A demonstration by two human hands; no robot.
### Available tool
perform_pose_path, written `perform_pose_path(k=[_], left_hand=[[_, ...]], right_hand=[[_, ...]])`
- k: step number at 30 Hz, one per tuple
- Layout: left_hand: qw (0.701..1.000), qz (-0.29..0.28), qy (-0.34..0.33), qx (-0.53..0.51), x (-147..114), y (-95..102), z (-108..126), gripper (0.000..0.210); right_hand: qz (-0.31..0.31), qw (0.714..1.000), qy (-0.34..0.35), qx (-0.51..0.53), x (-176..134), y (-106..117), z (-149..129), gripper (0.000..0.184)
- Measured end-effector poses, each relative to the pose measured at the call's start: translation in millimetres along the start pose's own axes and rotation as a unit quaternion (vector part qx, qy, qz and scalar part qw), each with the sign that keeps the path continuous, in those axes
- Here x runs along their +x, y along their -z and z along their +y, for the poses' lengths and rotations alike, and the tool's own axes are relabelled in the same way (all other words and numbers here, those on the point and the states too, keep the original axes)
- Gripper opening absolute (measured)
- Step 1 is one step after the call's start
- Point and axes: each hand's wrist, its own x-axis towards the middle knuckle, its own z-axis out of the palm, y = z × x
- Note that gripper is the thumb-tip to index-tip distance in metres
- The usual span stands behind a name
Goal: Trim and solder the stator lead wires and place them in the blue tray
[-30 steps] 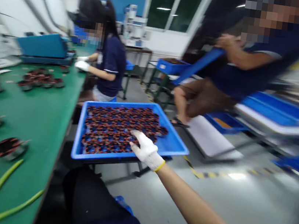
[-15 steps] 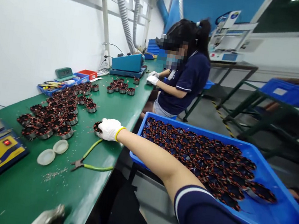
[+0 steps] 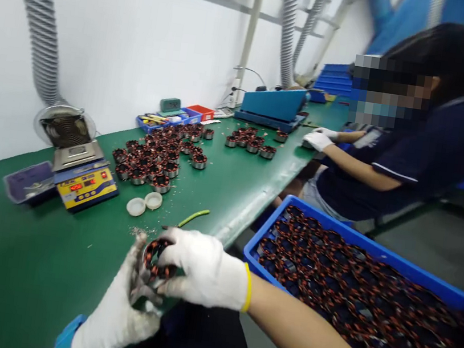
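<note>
A round motor stator (image 3: 152, 258) with copper windings and a metal rim is held between both gloved hands above the green bench's front edge. My right hand (image 3: 205, 268) grips it from above and the right, fingers curled over the ring. My left hand (image 3: 121, 302), in a white glove with dirty grey fingertips, is wrapped round its lower left side. Just beyond lie the cutting pliers (image 3: 194, 217), with one green handle showing and the rest partly behind my right hand. Two small white round dishes (image 3: 144, 204) sit farther back, near scattered clippings.
Many stators (image 3: 157, 155) cluster on the green bench (image 3: 55, 264). A blue tray (image 3: 270, 225) full of stators stands at the right. A yellow-and-blue soldering pot unit (image 3: 86, 185) with red digits is at left. A co-worker (image 3: 401, 140) sits at the far right, white-gloved hands over the bench.
My right hand has drawn the stator from the bench back toward me, and my left hand has come up to meet it. The view has swung left.
</note>
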Motion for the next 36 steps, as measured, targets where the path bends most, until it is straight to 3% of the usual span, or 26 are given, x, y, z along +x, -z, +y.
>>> perform_pose_path(k=[2,5,7,11,14,16,17,19,21,22,24,26,28,30,32,33,34,36], left_hand=[[0.999,0.028,-0.018,-0.022,-5.3,-3.7,6.1,0.077],[0.994,0.07,-0.011,-0.078,-11.9,-1.7,13.1,0.065],[0.993,0.082,-0.009,-0.087,-12.5,0.1,14.7,0.067],[0.997,0.045,-0.059,-0.005,-7.4,8.3,10.4,0.063],[0.993,0.015,-0.1,0.064,-4.1,27.4,11.6,0.088],[0.982,0.015,-0.15,0.115,0.1,44.0,20.9,0.108],[0.964,0.016,-0.192,0.182,3.5,52.0,27.7,0.108],[0.914,-0.032,-0.242,0.323,12.3,64.9,42.4,0.08],[0.868,-0.099,-0.23,0.428,20.7,72.5,53.1,0.023],[0.851,-0.113,-0.224,0.461,23.5,74.7,55.8,0.014],[0.842,-0.101,-0.219,0.483,25.6,77.6,55.8,0.029],[0.882,-0.041,-0.191,0.429,24.8,79.6,51.2,0.027],[0.946,0.001,-0.102,0.307,23.9,80.1,45.5,0.027],[0.983,-0.042,0.04,0.174,24.3,77.8,40.9,0.041],[0.973,-0.119,0.179,0.088,25.6,73.2,39.0,0.045],[0.963,-0.129,0.225,0.067,26.4,70.9,39.2,0.046],[0.96,-0.115,0.249,0.055,27.2,69.2,40.2,0.047],[0.971,-0.042,0.23,0.049,29.2,68.8,43.2,0.05]], right_hand=[[0.074,0.994,0.034,0.072,-1.6,-21.1,-10.0,0.037],[0.219,0.949,-0.046,0.224,-2.0,-61.4,-9.8,0.086],[0.225,0.921,-0.106,0.299,1.8,-85.6,-7.8,0.108],[0.182,0.891,-0.115,0.401,15.2,-109.1,-11.0,0.088],[0.198,0.866,-0.102,0.447,19.5,-109.0,-12.8,0.085],[0.193,0.875,-0.11,0.431,18.3,-104.9,-11.6,0.086],[0.184,0.886,-0.117,0.41,17.4,-102.2,-10.6,0.084],[0.159,0.905,-0.136,0.37,16.0,-96.8,-7.8,0.078],[0.151,0.912,-0.15,0.35,16.2,-92.7,-4.1,0.074],[0.16,0.913,-0.153,0.342,16.8,-91.4,-1.9,0.073],[0.185,0.912,-0.157,0.331,18.6,-89.6,2.9,0.073],[0.203,0.908,-0.159,0.329,20.7,-88.4,7.1,0.072],[0.212,0.904,-0.168,0.331,23.0,-87.3,9.6,0.071],[0.222,0.904,-0.172,0.322,25.3,-87.0,10.3,0.07],[0.23,0.911,-0.164,0.3,27.5,-88.0,9.7,0.07],[0.233,0.917,-0.154,0.284,28.4,-88.9,9.1,0.07],[0.235,0.924,-0.141,0.267,29.3,-89.9,8.5,0.069],[0.235,0.938,-0.115,0.229,31.0,-91.7,7.3,0.067]])
